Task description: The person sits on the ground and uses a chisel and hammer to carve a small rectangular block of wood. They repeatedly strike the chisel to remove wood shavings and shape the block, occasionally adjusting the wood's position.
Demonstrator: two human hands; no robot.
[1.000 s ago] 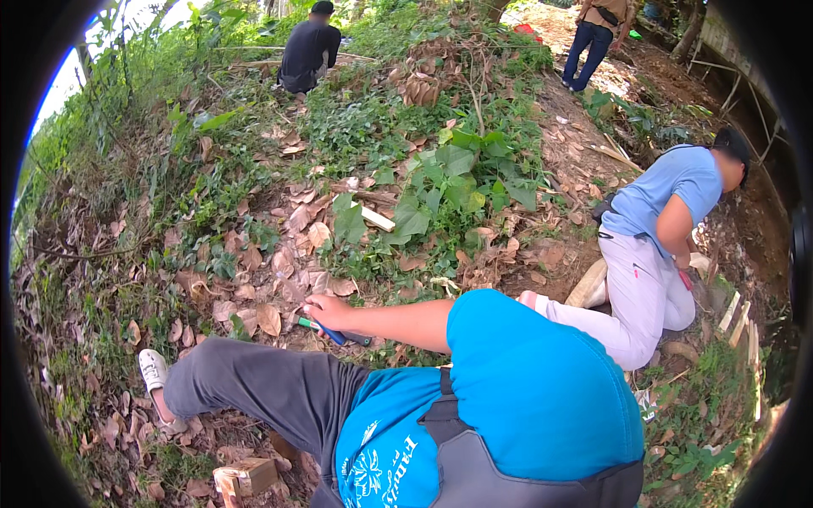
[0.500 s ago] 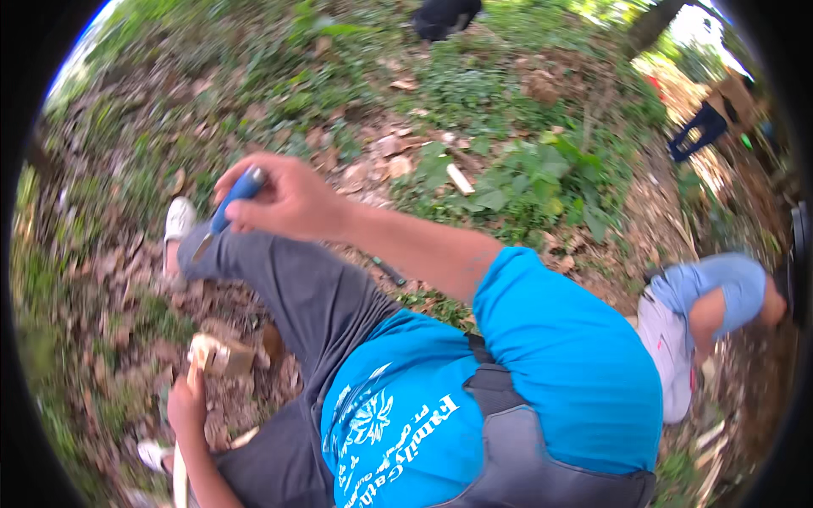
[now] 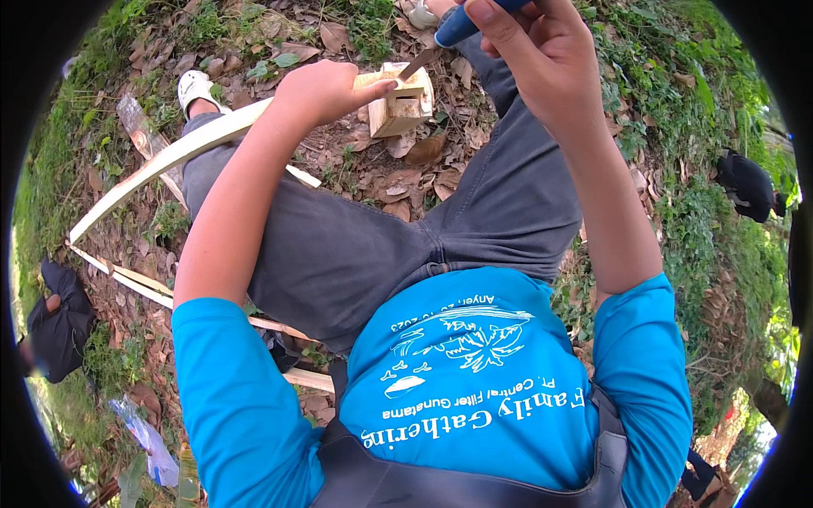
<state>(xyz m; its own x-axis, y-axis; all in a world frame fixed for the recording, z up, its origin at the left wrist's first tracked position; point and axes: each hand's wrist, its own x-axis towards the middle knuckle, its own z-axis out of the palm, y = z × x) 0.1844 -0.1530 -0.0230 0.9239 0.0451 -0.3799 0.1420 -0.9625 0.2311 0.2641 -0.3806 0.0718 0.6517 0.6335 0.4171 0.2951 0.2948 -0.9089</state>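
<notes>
My left hand [image 3: 320,90] is closed round a long pale wooden strip [image 3: 174,157] near its end, thumb pointing along it. That end lies at a squared wooden block [image 3: 394,124] with a dark slot in its side, which stands on the leaves between my legs. In my right hand [image 3: 546,63] is a chisel [image 3: 461,25] with a blue handle. Its narrow blade slants down to the wood just beyond my left thumb. The upper end of the handle is cut off by the picture's edge.
Several split wood strips [image 3: 140,284] and a weathered board [image 3: 140,127] lie on the leafy ground at left. Farther out are a dark bundle [image 3: 59,322], a clear plastic bag [image 3: 148,440] and a black object [image 3: 749,186] at right.
My view has swung round to face my legs and the block. The chisel, held up away from the wood before, now has its blade at the wood beside my left hand.
</notes>
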